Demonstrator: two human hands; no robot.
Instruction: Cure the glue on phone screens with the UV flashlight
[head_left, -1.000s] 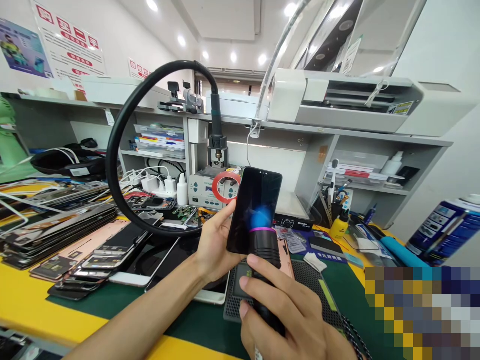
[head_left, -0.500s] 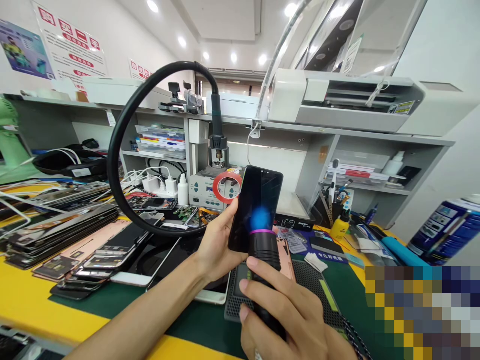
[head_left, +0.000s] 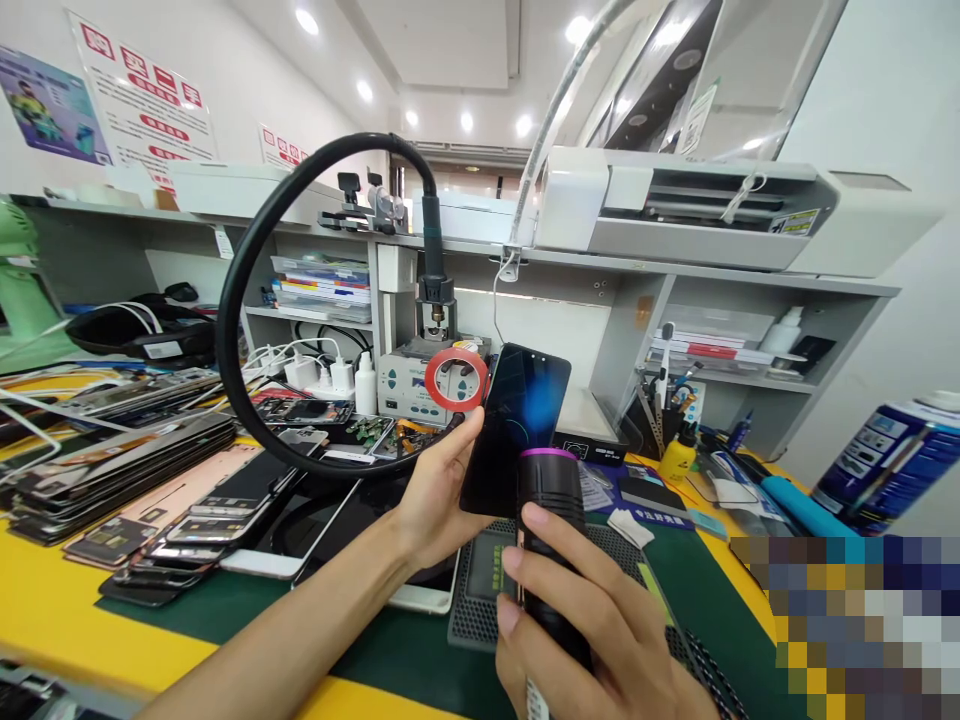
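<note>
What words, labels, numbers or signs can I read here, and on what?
"购买二手": wall poster, top line.
"专注好…": purple mat; the last characters are blurred.
Too small or blurred to read: the poster's smaller lines, the can, the printer label, the green characters on the grey mat.

A yellow-topped desk [head_left: 45, 610] carries a flat dark green mat [head_left: 712, 580], on which lie a white-edged black glass tablet [head_left: 356, 525] and a dark grey perforated rectangular pad [head_left: 622, 550]. Leftward stands a stack of thin dark flat panels [head_left: 150, 465], apparently phone screens.
</note>
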